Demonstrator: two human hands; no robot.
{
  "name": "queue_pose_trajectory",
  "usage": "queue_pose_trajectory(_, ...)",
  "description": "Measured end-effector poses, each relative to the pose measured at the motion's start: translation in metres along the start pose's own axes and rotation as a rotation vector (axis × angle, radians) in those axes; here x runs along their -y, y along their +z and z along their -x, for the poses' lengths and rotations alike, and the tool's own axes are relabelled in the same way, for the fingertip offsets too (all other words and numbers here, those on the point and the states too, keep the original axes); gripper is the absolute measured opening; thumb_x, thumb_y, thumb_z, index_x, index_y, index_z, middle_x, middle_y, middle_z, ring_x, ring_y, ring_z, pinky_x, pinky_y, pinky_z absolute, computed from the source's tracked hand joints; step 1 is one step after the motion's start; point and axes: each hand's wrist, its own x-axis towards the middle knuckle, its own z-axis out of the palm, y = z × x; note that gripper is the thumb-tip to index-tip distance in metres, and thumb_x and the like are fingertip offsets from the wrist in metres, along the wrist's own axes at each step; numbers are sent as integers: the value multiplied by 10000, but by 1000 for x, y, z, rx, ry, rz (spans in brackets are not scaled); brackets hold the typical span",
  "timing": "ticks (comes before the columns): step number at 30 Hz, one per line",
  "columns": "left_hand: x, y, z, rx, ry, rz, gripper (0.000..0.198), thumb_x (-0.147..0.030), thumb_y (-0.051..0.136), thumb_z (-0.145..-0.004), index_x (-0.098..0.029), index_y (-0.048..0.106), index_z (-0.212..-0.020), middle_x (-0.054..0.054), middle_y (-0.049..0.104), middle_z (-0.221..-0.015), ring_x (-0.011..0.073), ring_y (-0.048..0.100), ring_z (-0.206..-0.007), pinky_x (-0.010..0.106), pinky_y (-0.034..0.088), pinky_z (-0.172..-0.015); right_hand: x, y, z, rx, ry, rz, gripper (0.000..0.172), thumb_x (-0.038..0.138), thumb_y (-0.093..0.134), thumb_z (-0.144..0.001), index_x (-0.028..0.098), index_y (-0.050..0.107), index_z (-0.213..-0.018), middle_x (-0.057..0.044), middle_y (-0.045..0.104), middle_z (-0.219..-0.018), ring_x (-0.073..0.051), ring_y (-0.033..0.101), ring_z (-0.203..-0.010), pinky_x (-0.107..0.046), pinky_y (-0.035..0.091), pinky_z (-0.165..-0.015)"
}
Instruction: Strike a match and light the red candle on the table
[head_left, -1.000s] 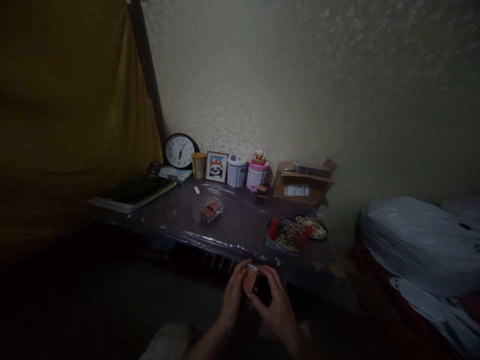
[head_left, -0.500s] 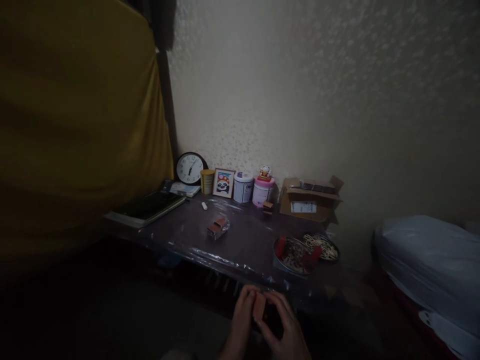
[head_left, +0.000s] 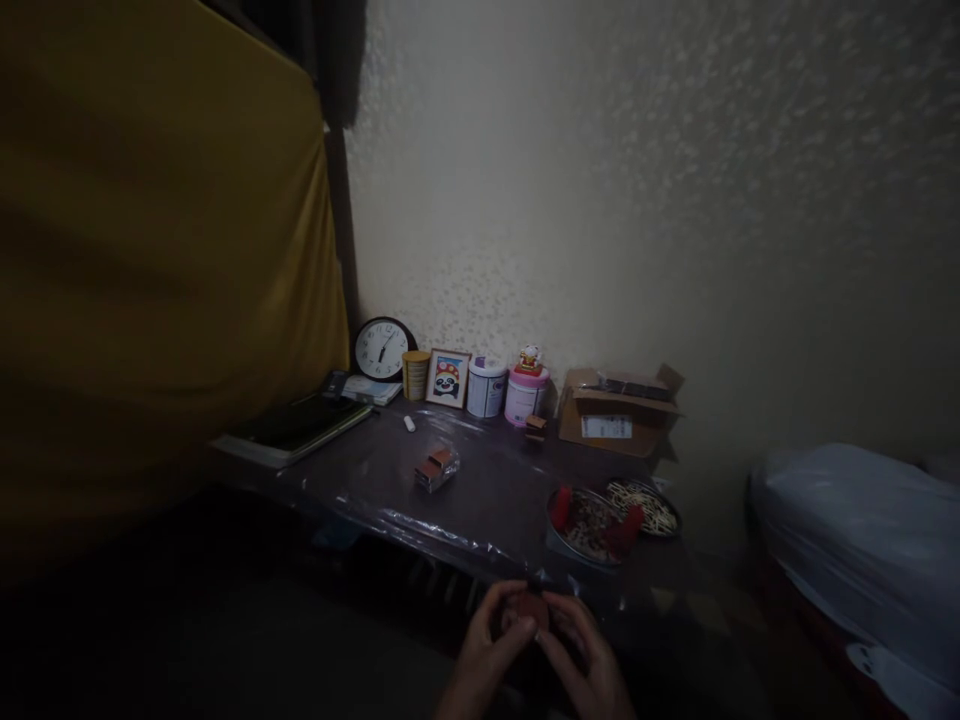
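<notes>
Just beyond the table's front edge, my left hand (head_left: 491,645) and my right hand (head_left: 581,650) hold a small reddish-brown box (head_left: 534,608) between them. It resembles a matchbox. My fingers curl around its upper side and both thumbs press on the face toward me, so much of it is covered. On the table (head_left: 390,470), ahead and to the left, lies a clear-wrapped pack of similar small boxes (head_left: 436,468). Another small brown box (head_left: 535,428) sits farther back, near the pink-lidded tin (head_left: 526,395).
Right of my hands stand a round dish with red pieces (head_left: 592,525) and a dish of pale thin sticks (head_left: 643,507). Along the wall are a clock (head_left: 384,348), yellow cup (head_left: 415,377), panda picture (head_left: 448,378), white tin (head_left: 487,388) and cardboard carton (head_left: 619,412). A yellow curtain (head_left: 172,220) hangs left.
The box has turned in my hands, from standing edge-on to showing a broader face. My left thumb has moved across onto it. The view has tipped slightly upward.
</notes>
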Motion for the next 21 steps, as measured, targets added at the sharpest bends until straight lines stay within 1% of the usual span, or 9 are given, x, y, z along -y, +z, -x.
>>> queue_pose_trajectory(2, 2, -1, -3, -40, -8, 34, 383, -384, 778, -548, -205, 665, -866, 21, 669, -782, 167, 571, -763, 252, 417, -715, 1, -2, -1, 4, 61, -102, 355, 422, 611, -762, 211, 600, -1047, -92, 640, -1074, -244, 598, -1022, -346, 495, -879)
queue_pose_trajectory(4, 3, -2, -5, -70, -22, 81, 359, -375, 781, -548, -188, 669, -832, 30, 679, -774, 164, 577, -756, 255, 416, -715, 0, -6, -3, -29, 92, -184, 389, 451, 629, -740, 212, 596, -1045, -98, 644, -1083, -249, 597, -1031, -355, 491, -885)
queue_pose_trajectory(8, 5, -1, -6, -37, -97, 263, 310, -340, 758, -597, -183, 663, -847, 51, 699, -812, 164, 605, -764, 273, 429, -720, -7, -15, -9, -79, 153, -235, 370, 486, 657, -708, 194, 645, -936, -100, 679, -998, -258, 630, -963, -369, 492, -878)
queue_pose_trajectory(10, 7, 1, -6, -47, -145, 352, 350, -330, 787, -553, -197, 661, -852, 46, 702, -821, 168, 619, -770, 281, 439, -721, -8, -16, -11, -96, 188, -283, 354, 498, 652, -711, 184, 665, -875, -95, 694, -942, -260, 646, -924, -369, 501, -862)
queue_pose_trajectory(13, 10, 3, -6, -93, -183, 396, 394, -329, 819, -493, -196, 669, -832, 47, 705, -808, 170, 631, -765, 280, 449, -723, -5, -16, -10, -110, 198, -352, 330, 473, 648, -728, 180, 678, -876, -82, 699, -931, -254, 651, -914, -359, 508, -856)
queue_pose_trajectory(16, 12, 3, -7, -91, -203, 394, 362, -326, 820, -489, -170, 679, -784, 72, 718, -814, 180, 643, -774, 273, 457, -721, -2, -16, -10, -124, 158, -269, 323, 458, 654, -725, 187, 690, -896, -72, 694, -963, -254, 642, -928, -351, 506, -853)
queue_pose_trajectory(19, 10, 4, -6, -54, -208, 414, 309, -303, 801, -535, -161, 683, -784, 88, 728, -862, 182, 650, -814, 271, 465, -754, -4, -16, -12, -173, 119, -174, 339, 486, 659, -698, 192, 698, -863, -61, 702, -914, -253, 646, -891, -342, 513, -820)
queue_pose_trajectory(21, 8, 4, -5, -26, -215, 427, 286, -282, 794, -554, -159, 687, -789, 85, 733, -876, 179, 652, -838, 267, 465, -778, -6, -15, -14, -213, 116, -172, 355, 500, 666, -679, 184, 695, -839, -64, 707, -856, -251, 655, -844, -341, 520, -790)
